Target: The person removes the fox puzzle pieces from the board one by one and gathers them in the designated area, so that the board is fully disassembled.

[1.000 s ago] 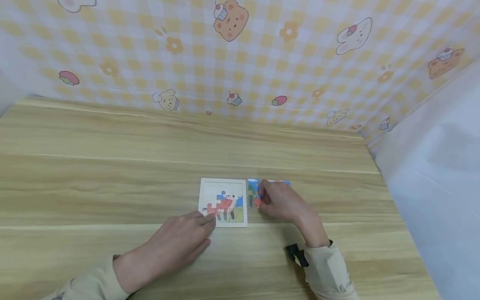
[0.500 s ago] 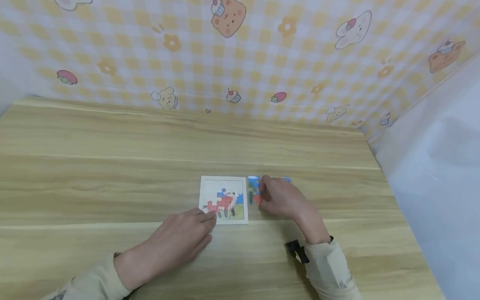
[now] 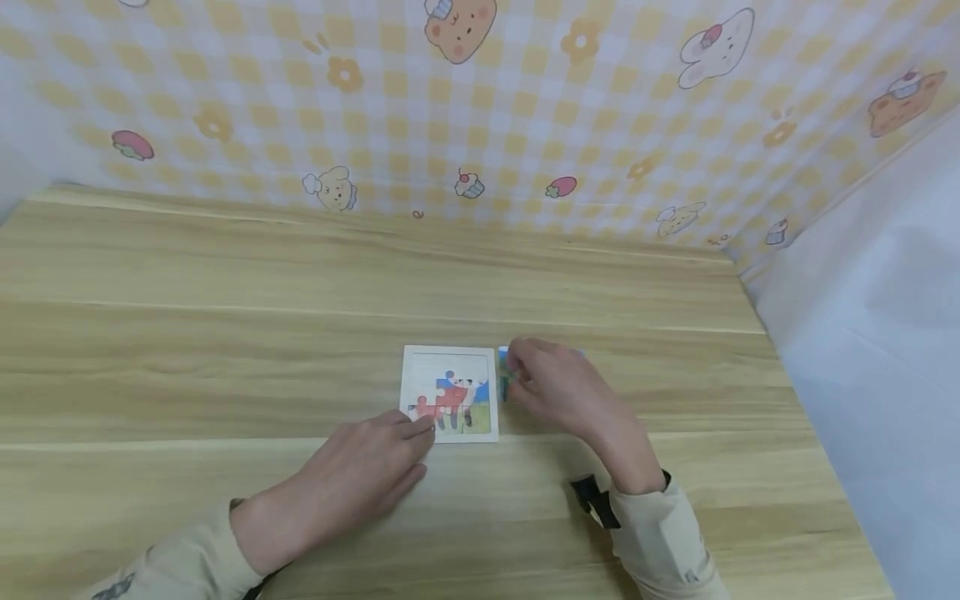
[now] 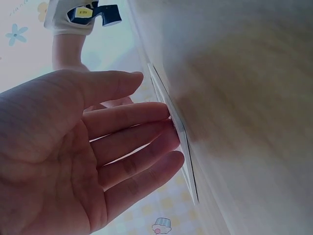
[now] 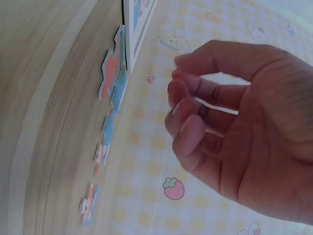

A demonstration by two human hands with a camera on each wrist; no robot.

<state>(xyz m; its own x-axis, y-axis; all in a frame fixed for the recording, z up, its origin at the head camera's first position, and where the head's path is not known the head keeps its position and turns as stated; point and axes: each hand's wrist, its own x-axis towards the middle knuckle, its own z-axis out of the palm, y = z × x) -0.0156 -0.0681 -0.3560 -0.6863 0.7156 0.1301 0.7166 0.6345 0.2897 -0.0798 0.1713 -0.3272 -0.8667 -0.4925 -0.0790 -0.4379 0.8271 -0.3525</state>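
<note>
A square white puzzle board lies on the wooden table, its lower and right parts filled with jigsaw pieces showing an animal in red. My left hand rests at the board's lower left corner, fingers fairly straight and fingertips on its edge; the left wrist view shows the palm. Just right of the board, my right hand hovers over loose jigsaw pieces and hides most of them. In the right wrist view its fingers are loosely bent, with nothing visible between thumb and fingertips.
Several loose puzzle pieces lie in a row along the table beside the board in the right wrist view. A yellow-checked cloth with cartoon prints stands behind the table. A white sheet hangs on the right.
My right hand has shifted slightly left and covers more of the loose pieces, hiding the red patch seen before. My left hand stays at the board's corner. The head view has tilted slightly.
</note>
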